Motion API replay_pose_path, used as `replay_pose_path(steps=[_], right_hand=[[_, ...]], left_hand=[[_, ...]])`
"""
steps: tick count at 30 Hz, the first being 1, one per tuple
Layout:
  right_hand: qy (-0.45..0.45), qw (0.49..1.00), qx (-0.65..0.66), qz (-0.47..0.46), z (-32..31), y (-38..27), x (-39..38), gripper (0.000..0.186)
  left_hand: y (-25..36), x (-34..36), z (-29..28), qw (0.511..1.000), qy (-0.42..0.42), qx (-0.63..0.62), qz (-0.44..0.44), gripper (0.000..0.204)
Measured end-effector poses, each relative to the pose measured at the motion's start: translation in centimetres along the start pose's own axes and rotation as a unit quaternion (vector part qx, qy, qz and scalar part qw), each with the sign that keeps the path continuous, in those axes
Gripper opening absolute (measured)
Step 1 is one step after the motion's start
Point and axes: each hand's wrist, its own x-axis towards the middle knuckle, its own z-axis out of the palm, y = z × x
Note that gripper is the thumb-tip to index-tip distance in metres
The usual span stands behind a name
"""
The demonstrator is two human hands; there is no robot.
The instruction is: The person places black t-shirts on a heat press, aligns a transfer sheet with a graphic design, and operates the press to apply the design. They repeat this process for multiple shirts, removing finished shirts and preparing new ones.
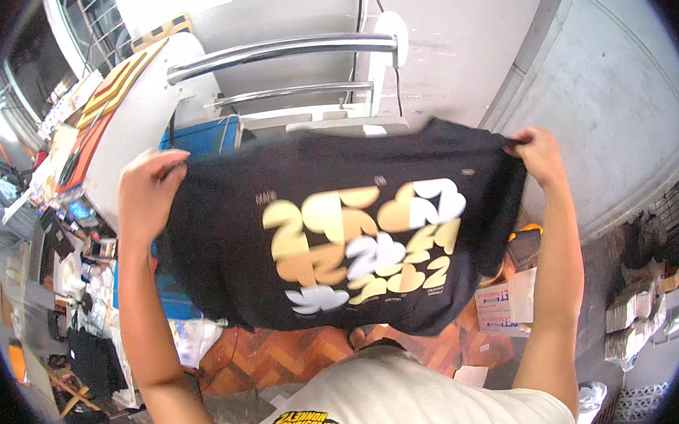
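Note:
A black T-shirt (222, 220) hangs spread out in front of my chest. Its printed design of rounded shapes in cream, tan and pale grey faces me. At the shirt's upper left edge, my left hand (149, 190) pinches the cloth between thumb and fingers. My right hand (540, 154) grips the opposite upper corner, its fingertips partly hidden by fabric. The cloth stretches between both hands, and its lower edge hangs loose, slightly blurred.
Beyond the shirt stands a machine with a shiny metal bar (281, 56) and a white side panel (187, 61). Orange and yellow boards (104, 110) lean at the left. A white printed box (494, 307) sits on the herringbone floor (271, 355). Bundled stacks (629, 318) stand at the right.

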Motion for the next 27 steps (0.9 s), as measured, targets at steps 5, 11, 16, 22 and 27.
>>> replay_pose_path(steps=[5,11,16,22,27], right_hand=[[-0.086,0.989,-0.087,0.08,11.3,0.0,14.7,0.033],[-0.146,0.88,0.181,0.414,27.8,4.5,21.0,0.023],[-0.095,0.922,0.244,0.286,35.1,8.2,22.1,0.029],[-0.172,0.981,-0.014,-0.093,38.3,0.5,14.2,0.065],[-0.13,0.988,-0.02,-0.082,37.6,-0.7,11.6,0.069]], left_hand=[[-5.1,14.7,14.3,0.983,0.005,0.152,-0.099,0.021],[-12.5,20.0,30.7,0.81,-0.069,-0.361,-0.456,0.027],[-17.2,19.8,38.8,0.839,0.031,-0.411,-0.355,0.033],[-11.9,15.0,42.5,0.993,-0.096,-0.058,0.032,0.053],[-9.8,12.5,42.1,0.99,-0.066,0.122,0.008,0.049]])
